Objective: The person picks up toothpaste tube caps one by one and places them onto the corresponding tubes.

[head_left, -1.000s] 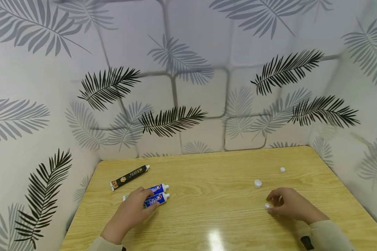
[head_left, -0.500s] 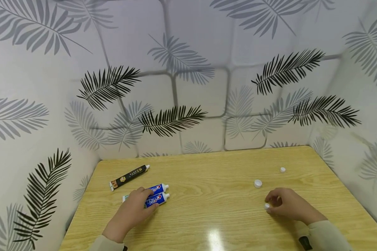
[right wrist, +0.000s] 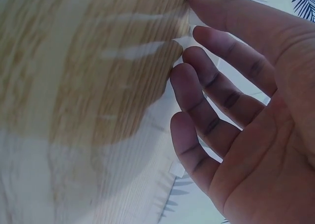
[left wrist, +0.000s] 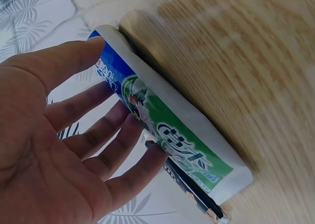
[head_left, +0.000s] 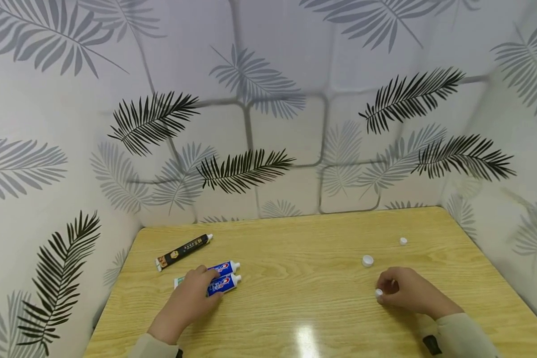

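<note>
Two blue toothpaste tubes (head_left: 221, 285) lie side by side at the left of the table, their white uncapped nozzles pointing right. My left hand (head_left: 189, 297) grips them from above, thumb along the near side and fingers over the far side. In the left wrist view, a toothpaste tube (left wrist: 170, 130) shows its blue, green and white label between thumb and fingers. At the right, my right hand (head_left: 407, 293) pinches a small white cap (head_left: 379, 294) between thumb and index finger, low over the table. The right wrist view shows the other fingers (right wrist: 184, 130) loosely bent.
A black toothpaste tube (head_left: 184, 252) lies beyond the blue ones, also uncapped. Two more white caps rest on the right side: a larger cap (head_left: 368, 261) and a smaller cap (head_left: 403, 241). Leaf-patterned walls (head_left: 286, 189) border the wooden table (head_left: 295, 258) at the back and sides.
My right fingers have drawn slightly closer around the small cap, which has shifted a touch left. The left hand keeps its grip on the tubes.
</note>
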